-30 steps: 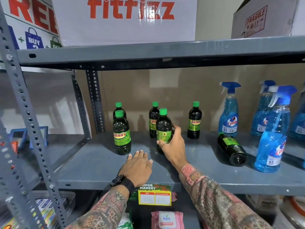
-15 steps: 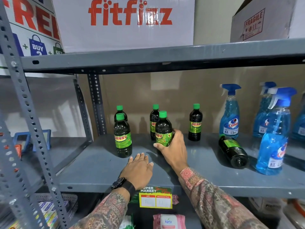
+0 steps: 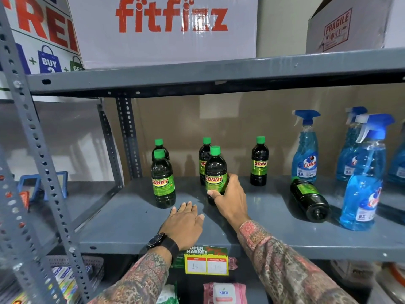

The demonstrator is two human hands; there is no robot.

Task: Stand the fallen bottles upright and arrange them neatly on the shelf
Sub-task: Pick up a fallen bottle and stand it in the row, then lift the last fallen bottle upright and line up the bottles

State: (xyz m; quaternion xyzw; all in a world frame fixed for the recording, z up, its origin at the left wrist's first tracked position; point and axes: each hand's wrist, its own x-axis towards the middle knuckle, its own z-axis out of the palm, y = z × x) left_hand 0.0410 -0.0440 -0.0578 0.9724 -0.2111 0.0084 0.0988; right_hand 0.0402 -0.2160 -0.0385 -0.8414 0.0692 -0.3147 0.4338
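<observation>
While your right hand (image 3: 230, 198) wraps around a standing bottle (image 3: 215, 172) near the middle of the shelf (image 3: 263, 229), your left hand (image 3: 184, 222) lies flat and open on the shelf, holding nothing. Four more bottles stand up: two on the left, one right behind the held one, one at the back. One fallen bottle (image 3: 310, 199) lies on its side by the blue sprays (image 3: 305, 148)

Left hand (image 3: 184, 223) lies flat, palm down, fingers together and stretched forward, a dark watch at the wrist. Right hand (image 3: 230, 198) reaches further in, thumb and fingers curled closed in a grip. Both forearms in patterned sleeves.
</observation>
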